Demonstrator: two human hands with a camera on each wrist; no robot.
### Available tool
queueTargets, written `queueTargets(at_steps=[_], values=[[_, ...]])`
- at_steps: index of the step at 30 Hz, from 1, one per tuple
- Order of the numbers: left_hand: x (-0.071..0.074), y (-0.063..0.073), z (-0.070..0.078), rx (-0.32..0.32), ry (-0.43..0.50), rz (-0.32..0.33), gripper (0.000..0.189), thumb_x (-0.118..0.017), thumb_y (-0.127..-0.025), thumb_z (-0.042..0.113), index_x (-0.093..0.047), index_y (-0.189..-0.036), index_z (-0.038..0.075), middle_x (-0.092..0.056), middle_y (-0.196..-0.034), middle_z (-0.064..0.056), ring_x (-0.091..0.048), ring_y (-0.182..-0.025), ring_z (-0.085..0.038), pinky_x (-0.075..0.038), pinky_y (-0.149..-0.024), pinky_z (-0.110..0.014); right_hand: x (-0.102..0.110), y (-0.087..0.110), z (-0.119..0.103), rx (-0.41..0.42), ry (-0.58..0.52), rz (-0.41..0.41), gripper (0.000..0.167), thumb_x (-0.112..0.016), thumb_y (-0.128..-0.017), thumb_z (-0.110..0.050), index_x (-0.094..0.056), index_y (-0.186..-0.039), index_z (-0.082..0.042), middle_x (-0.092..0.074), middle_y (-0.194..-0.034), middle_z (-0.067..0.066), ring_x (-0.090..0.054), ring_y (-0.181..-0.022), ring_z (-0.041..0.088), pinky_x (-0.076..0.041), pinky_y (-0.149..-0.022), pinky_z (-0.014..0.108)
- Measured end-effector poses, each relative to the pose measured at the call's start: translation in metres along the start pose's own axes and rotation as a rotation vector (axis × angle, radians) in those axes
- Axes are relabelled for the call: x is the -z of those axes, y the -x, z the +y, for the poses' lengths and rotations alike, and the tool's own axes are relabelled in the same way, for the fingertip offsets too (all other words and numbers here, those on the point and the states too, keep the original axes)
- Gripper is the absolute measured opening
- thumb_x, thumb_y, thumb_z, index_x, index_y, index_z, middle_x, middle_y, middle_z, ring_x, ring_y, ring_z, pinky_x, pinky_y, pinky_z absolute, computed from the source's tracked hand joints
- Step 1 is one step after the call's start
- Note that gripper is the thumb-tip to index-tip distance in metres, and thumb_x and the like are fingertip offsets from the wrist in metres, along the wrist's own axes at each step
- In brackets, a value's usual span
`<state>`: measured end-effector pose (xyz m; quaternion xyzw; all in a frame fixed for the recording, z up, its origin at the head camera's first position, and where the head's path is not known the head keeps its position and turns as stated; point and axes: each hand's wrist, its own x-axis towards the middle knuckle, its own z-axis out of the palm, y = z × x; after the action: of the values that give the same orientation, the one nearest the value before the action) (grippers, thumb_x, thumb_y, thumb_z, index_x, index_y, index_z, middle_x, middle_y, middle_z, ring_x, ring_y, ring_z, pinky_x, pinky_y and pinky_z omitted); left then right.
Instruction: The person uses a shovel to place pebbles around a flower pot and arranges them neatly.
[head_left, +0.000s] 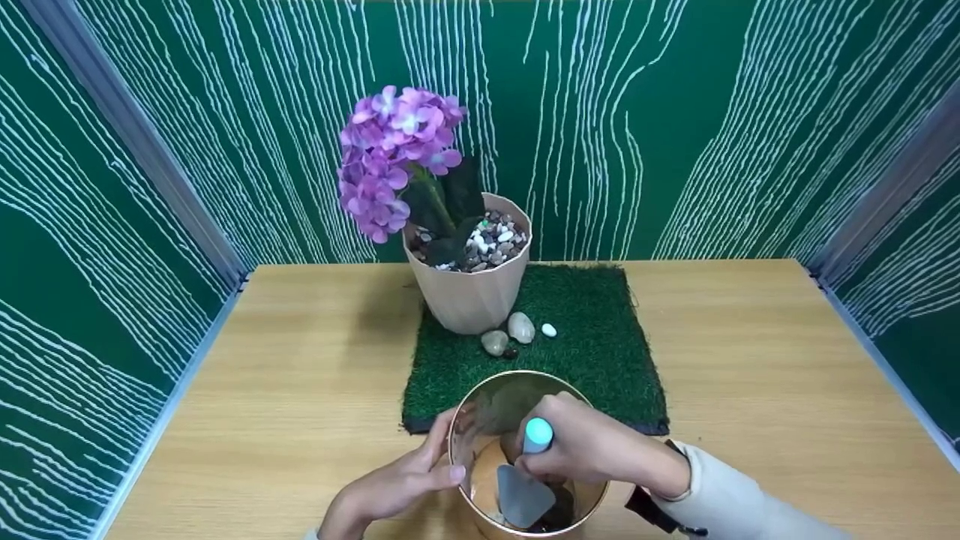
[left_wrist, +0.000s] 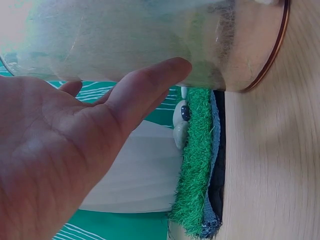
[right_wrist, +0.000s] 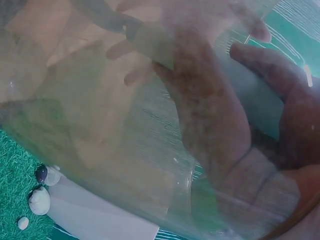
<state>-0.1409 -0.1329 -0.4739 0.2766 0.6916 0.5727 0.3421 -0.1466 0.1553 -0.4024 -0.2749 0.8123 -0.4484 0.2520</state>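
Observation:
A see-through, amber-tinted cylindrical container (head_left: 495,401) with a gold rim stands at the front of the table. My left hand (head_left: 401,476) holds its left side, thumb by the near wall and fingers behind; one finger lies along the wall in the left wrist view. Inside the container, my right hand (head_left: 574,442) grips the pale teal handle of a small trowel (head_left: 525,496), knuckles up. The trowel's grey rounded blade points down toward dark stones (head_left: 556,517) low in the container. Through the hazy wall, the right wrist view shows the right hand's curled fingers.
Behind the container lies a green artificial turf mat (head_left: 585,315). On it stands a ribbed beige pot (head_left: 472,296) of pebbles with a purple flower (head_left: 397,157). Several loose stones (head_left: 520,328) lie before the pot. Green panels with white lines (head_left: 585,135) enclose the table.

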Motion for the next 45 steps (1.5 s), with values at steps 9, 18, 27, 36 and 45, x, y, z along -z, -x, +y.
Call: queueTargets(at_steps=[9,18,27,36,45], values=[[-0.0007,-0.0009,0.0009,-0.009,0.042,-0.019,0.095,-0.051,-0.117,0.054,0.007,-0.177,0.008,0.007,-0.188,-0.026,0.005,-0.176,-0.050,-0.009,-0.139,-0.073,0.0006,-0.0003,-0.0010,-0.017,0.025,0.035,0.006,-0.080,-0.095,0.000,-0.082,-0.089,0.001,-0.077,-0.075,0.003,-0.061,-0.063,0.003,-0.052,-0.061,0.019],[-0.0008,-0.0008,0.0008,0.011,0.048,-0.014,0.097,-0.052,-0.116,0.056,0.007,-0.178,0.010,0.008,-0.189,-0.025,0.005,-0.176,-0.052,-0.009,-0.139,-0.074,-0.0014,-0.0031,0.0005,0.042,0.101,0.050,0.004,-0.082,-0.096,-0.003,-0.084,-0.093,-0.001,-0.083,-0.087,0.004,-0.064,-0.073,0.000,-0.054,-0.068,0.018],[-0.0008,-0.0003,0.0003,-0.007,0.044,-0.015,0.096,-0.052,-0.117,0.053,0.007,-0.177,0.008,0.007,-0.188,-0.027,0.002,-0.176,-0.052,-0.011,-0.139,-0.074,0.0025,-0.0026,0.0007,0.019,0.059,0.026,0.008,-0.082,-0.096,-0.002,-0.086,-0.101,0.002,-0.086,-0.093,0.008,-0.065,-0.073,0.003,-0.055,-0.067,0.017],[-0.0008,-0.0017,0.0003,-0.035,0.005,-0.008,0.091,-0.050,-0.118,0.051,0.004,-0.177,0.007,0.002,-0.188,-0.026,0.000,-0.176,-0.050,-0.013,-0.138,-0.070,-0.0018,-0.0032,0.0000,0.068,0.023,-0.012,0.006,-0.080,-0.094,0.000,-0.085,-0.094,0.003,-0.082,-0.080,0.009,-0.061,-0.066,0.000,-0.053,-0.065,0.017],[-0.0007,-0.0010,-0.0002,-0.014,0.019,-0.009,0.095,-0.050,-0.117,0.054,0.007,-0.177,0.007,0.004,-0.189,-0.026,0.001,-0.176,-0.050,-0.012,-0.139,-0.071,-0.0029,-0.0041,0.0005,0.034,0.000,-0.052,0.009,-0.080,-0.094,0.000,-0.086,-0.099,0.005,-0.084,-0.083,0.011,-0.064,-0.067,0.000,-0.054,-0.066,0.015]])
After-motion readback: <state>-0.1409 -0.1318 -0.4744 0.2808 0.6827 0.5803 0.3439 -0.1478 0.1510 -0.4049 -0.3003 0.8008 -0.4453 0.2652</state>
